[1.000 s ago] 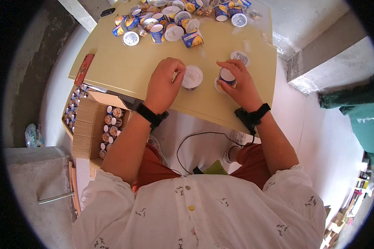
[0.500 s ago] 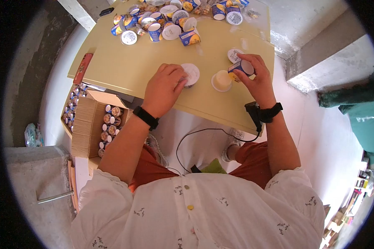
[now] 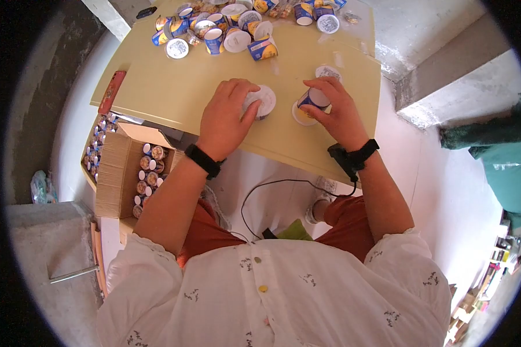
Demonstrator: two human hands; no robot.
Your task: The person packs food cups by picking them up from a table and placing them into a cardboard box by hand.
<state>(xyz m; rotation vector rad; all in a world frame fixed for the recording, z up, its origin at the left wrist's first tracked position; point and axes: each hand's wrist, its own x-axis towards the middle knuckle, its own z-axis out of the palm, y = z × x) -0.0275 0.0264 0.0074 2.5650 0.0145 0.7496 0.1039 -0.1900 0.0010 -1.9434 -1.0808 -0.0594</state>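
Observation:
My right hand [image 3: 342,118] has its thumb and fingers closed round a blue and yellow paper cup [image 3: 314,99]. That cup is upside down over a pale inner cup, which it now hides. Below it, a white round rim [image 3: 298,114] shows on the table. My left hand [image 3: 226,118] curls its thumb and fingers round the left side of a cup with a white lid [image 3: 265,100]. Just behind my right hand lies another round lid with dark print [image 3: 329,73].
Blue and yellow cups, white lids and small snack packs form a pile [image 3: 226,26] along the table's far side. A red object [image 3: 112,91] lies at the left edge. Below it, an open carton [image 3: 114,179] holds several filled cups. A cable [image 3: 283,181] hangs from my right wrist.
My right hand has moved left and brought the blue cup down over the pale inner cup. My left hand has stayed at the white-lidded cup.

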